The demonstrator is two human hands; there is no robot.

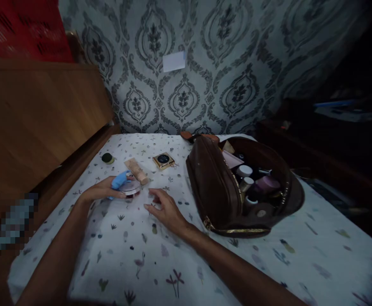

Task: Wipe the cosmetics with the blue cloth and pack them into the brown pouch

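My left hand (101, 191) is closed around a round compact (131, 188) and a blue cloth (119, 179), low over the patterned white sheet (147, 255). My right hand (165, 209) rests on the sheet just right of the compact, fingers spread and holding nothing. A beige tube (137, 171) lies right behind the compact. Farther back sit a square gold compact (163, 160) and a small dark round pot (107, 158).
An open brown cosmetic bag (214, 187) full of jars and bottles stands to the right of my hands. A wooden headboard (39, 119) runs along the left. Patterned wallpaper (205, 63) closes the back. Dark furniture stands at the far right.
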